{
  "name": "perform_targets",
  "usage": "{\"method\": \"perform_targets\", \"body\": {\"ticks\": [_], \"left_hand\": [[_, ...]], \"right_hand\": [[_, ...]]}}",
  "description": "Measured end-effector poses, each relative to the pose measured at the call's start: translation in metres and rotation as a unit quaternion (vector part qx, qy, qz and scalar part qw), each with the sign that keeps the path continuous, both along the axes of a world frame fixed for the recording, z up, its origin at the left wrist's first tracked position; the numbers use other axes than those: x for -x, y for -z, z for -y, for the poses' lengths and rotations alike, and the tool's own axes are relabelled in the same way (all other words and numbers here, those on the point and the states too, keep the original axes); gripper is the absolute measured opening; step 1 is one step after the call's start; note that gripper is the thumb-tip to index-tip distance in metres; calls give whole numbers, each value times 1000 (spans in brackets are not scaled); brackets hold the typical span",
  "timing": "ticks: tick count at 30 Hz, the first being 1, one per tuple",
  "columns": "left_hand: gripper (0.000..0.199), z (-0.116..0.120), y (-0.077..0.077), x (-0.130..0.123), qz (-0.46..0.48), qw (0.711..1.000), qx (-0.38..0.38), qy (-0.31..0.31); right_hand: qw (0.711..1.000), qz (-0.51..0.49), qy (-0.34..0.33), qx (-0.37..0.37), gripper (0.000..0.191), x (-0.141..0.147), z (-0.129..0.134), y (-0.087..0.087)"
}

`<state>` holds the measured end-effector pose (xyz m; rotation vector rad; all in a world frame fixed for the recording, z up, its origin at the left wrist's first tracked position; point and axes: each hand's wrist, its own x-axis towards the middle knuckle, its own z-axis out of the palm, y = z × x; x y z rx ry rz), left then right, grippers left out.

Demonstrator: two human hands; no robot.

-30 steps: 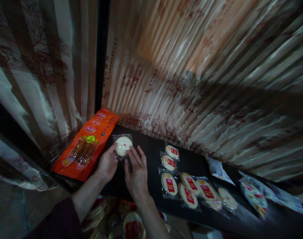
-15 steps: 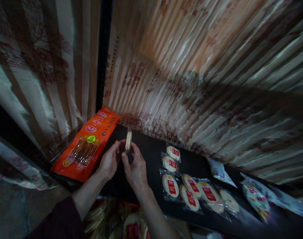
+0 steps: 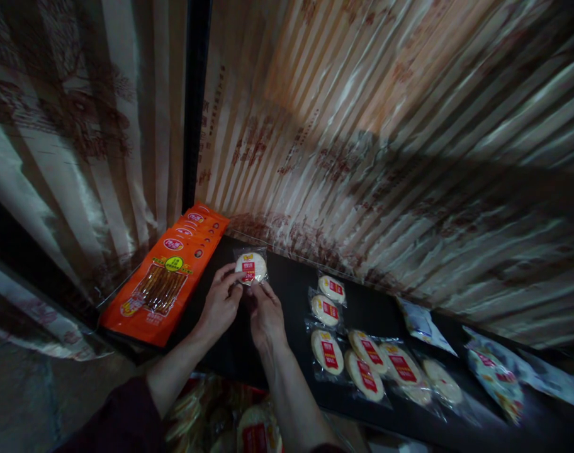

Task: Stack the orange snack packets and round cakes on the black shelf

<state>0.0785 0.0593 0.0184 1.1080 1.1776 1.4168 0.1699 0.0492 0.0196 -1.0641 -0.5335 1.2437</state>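
A round white cracker packet [image 3: 255, 264] in clear wrap, with a red label, is held up over the dark shelf. My left hand [image 3: 222, 301] grips its left side, one finger lying across the label. At the packet's lower edge, my right hand [image 3: 267, 314] is closed with its fingertips on the wrap. To the right, similar cracker packets [image 3: 328, 352] lie on the shelf in a loose group, some overlapping. Left of my hands, overlapping orange snack bags [image 3: 157, 283] show brown sticks through a window.
The black shelf [image 3: 294, 277] runs from left to right, backed by a printed, pleated sheet [image 3: 287, 189]. Farther right lie a white bag [image 3: 423, 324] and a colourful bag [image 3: 497, 377]. Below the front edge sit more wrapped crackers [image 3: 253, 434]. A dark upright post [image 3: 197, 94] stands at the corner.
The cracker packet has turned from edge-on to face-on, so its red label shows. Both hands have shifted slightly to the right, and my left fingers have moved onto the packet's front.
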Motion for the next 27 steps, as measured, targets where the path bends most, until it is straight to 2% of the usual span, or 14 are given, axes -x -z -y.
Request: {"method": "perform_targets", "body": {"ticks": [3,8,16,27], "left_hand": [[26,-3,-3,-1,-11,1000,-5,-7],[24,-7,-7,2,9,1000,8,-8],[28,-13,-2,3,18,1000,17,-18],[32,-19,4,5,79,996,42,-26]], "right_hand": [[999,-28,-6,25,27,-2,-4,0],[999,-13,21,45,31,-4,-16,7],[996,-41,10,72,20,1,-33,11],[998,-10,-1,54,16,4,-48,19]]}}
